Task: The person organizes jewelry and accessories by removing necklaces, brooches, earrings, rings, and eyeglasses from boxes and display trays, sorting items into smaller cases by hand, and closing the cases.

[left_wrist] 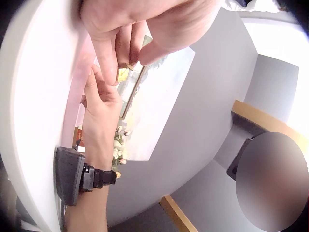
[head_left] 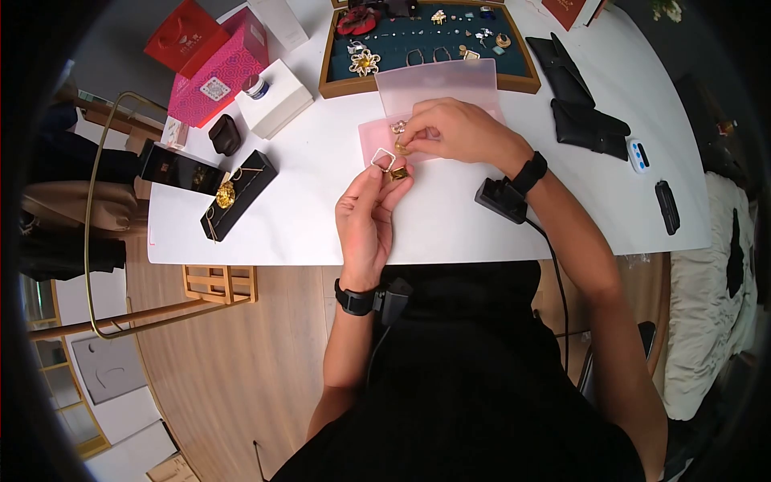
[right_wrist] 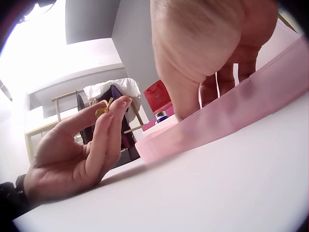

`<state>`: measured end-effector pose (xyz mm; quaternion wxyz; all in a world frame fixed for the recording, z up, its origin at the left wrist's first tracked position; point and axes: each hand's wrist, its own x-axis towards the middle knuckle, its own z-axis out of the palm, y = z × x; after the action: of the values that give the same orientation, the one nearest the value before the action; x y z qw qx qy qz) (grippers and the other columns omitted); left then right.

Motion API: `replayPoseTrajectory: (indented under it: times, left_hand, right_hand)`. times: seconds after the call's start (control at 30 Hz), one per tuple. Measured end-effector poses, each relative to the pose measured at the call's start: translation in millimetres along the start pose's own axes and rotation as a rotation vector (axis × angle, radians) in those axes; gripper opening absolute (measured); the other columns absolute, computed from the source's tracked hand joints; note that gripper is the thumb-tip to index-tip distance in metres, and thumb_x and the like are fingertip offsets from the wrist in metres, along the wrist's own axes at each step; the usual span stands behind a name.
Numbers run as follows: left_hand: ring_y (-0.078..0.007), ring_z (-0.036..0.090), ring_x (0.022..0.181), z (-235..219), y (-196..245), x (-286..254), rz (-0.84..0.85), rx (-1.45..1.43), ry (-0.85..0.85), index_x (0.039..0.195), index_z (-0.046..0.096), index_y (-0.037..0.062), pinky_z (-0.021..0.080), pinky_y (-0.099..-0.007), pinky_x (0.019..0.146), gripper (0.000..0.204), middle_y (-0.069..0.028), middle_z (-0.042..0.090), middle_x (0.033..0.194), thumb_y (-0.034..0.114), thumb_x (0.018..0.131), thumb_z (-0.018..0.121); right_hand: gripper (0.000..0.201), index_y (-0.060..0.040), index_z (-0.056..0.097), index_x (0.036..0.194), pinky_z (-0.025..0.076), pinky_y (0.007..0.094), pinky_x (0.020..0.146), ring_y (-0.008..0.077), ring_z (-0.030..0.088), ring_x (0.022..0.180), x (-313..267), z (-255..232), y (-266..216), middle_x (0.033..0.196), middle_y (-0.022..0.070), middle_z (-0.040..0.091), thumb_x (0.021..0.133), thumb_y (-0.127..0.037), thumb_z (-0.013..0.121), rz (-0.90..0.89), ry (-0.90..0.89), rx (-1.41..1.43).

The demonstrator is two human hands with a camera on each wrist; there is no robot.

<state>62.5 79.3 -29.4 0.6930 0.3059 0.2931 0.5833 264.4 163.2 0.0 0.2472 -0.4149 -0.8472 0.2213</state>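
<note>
My left hand (head_left: 365,221) pinches a square-framed jewellery piece (head_left: 384,159), with a pale open square above the fingertips and a shiny gold square part (head_left: 399,173) by the fingers. In the right wrist view its gold part (right_wrist: 101,111) shows between thumb and fingers. Just beyond, my right hand (head_left: 459,132) reaches over an opened pink translucent case (head_left: 372,132), thumb and forefinger pinching a small gold piece of jewellery (head_left: 401,148). Another pale, shiny jewellery piece (head_left: 398,127) sits beside those fingertips. The case's raised lid (head_left: 438,84) stands behind the right hand.
Behind the case is a wooden jewellery tray (head_left: 426,82) with rings, brooches and bangles. A white box (head_left: 277,104), a long black box with a gold necklace (head_left: 237,197) and a red bag (head_left: 187,38) lie left. Black pouches (head_left: 590,128) lie right.
</note>
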Motion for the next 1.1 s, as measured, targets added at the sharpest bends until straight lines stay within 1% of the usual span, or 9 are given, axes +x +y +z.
replayPoseTrajectory:
  times: [0.1,0.23,0.43,0.5,0.63,0.7,0.83,0.9,1.1]
  left_hand:
    - [-0.0322,0.066,0.113,0,1,0,0.0,-0.006,-0.003,0.123,0.057,-0.0118,0.055,-0.0373,0.099,0.034,-0.0277,0.064,0.121,0.015,0.104,0.05]
    - [-0.0327,0.066,0.113,3,2,-1,-0.008,-0.011,0.008,0.124,0.056,-0.0127,0.055,-0.0381,0.1,0.035,-0.0286,0.064,0.122,0.016,0.104,0.049]
    - [-0.0319,0.065,0.114,2,3,-1,-0.028,-0.023,0.004,0.125,0.056,-0.0123,0.055,-0.0379,0.1,0.035,-0.028,0.064,0.122,0.016,0.104,0.049]
    - [-0.0304,0.067,0.111,1,2,0,-0.02,0.004,-0.035,0.124,0.058,-0.0106,0.055,-0.037,0.099,0.033,-0.0255,0.066,0.12,0.015,0.103,0.051]
    - [-0.0279,0.068,0.108,-2,-2,0,-0.01,0.049,-0.024,0.123,0.06,-0.0086,0.057,-0.035,0.097,0.03,-0.0224,0.067,0.117,0.013,0.103,0.054]
    - [-0.026,0.069,0.105,-1,-4,0,0.012,0.088,-0.038,0.122,0.062,-0.0079,0.058,-0.0344,0.094,0.028,-0.0209,0.068,0.115,0.01,0.101,0.056]
    - [-0.025,0.07,0.103,-2,-5,0,0.017,0.066,-0.017,0.12,0.063,-0.0076,0.059,-0.0352,0.094,0.026,-0.0196,0.069,0.114,0.01,0.101,0.056]
    - [-0.0244,0.07,0.102,0,-5,0,0.027,0.042,-0.035,0.118,0.064,-0.0076,0.059,-0.0365,0.094,0.026,-0.0191,0.069,0.114,0.01,0.102,0.056]
    - [-0.0232,0.07,0.103,1,-4,-1,0.005,0.067,-0.081,0.117,0.065,-0.0073,0.059,-0.0368,0.095,0.025,-0.0188,0.069,0.115,0.01,0.101,0.056]
  right_hand:
    - [0.016,-0.0098,0.076,0.093,0.05,0.033,0.07,0.0207,0.062,0.078,2,-5,-3,0.085,0.0037,0.065,0.084,-0.023,0.075,0.055,-0.072,-0.015]
    - [0.018,-0.0072,0.075,0.092,0.049,0.0323,0.068,0.02,0.061,0.075,1,-1,3,0.084,0.004,0.064,0.083,-0.023,0.076,0.056,-0.062,0.02]
    - [0.015,-0.0043,0.073,0.094,0.047,0.029,0.064,0.0165,0.06,0.072,-7,-15,-6,0.081,0.0041,0.064,0.086,-0.017,0.075,-0.007,0.081,0.153]
    - [0.015,-0.0054,0.074,0.096,0.048,0.0277,0.065,0.017,0.064,0.074,-17,-23,-21,0.084,0.0057,0.07,0.088,-0.018,0.072,-0.005,0.167,0.261]
    - [0.014,-0.0055,0.075,0.099,0.049,0.0269,0.066,0.0153,0.065,0.076,-37,-16,-30,0.088,0.0062,0.073,0.09,-0.014,0.07,0.059,0.164,0.397]
    - [0.013,-0.0055,0.075,0.1,0.051,0.0268,0.067,0.0153,0.066,0.077,-43,-9,-28,0.089,0.0065,0.073,0.09,-0.011,0.07,-0.098,0.176,0.383]
    - [0.012,-0.0046,0.075,0.099,0.052,0.0286,0.068,0.0178,0.067,0.079,-45,-5,-30,0.089,0.0067,0.072,0.088,-0.008,0.071,-0.143,0.172,0.358]
    - [0.015,-0.0037,0.074,0.099,0.054,0.0301,0.071,0.0212,0.068,0.08,-44,-2,-28,0.09,0.0075,0.071,0.084,-0.006,0.074,-0.244,0.199,0.286]
    - [0.019,-0.001,0.073,0.096,0.055,0.0299,0.074,0.0208,0.068,0.085,-46,-1,-30,0.093,0.0076,0.071,0.077,0.001,0.078,-0.221,0.188,0.308]
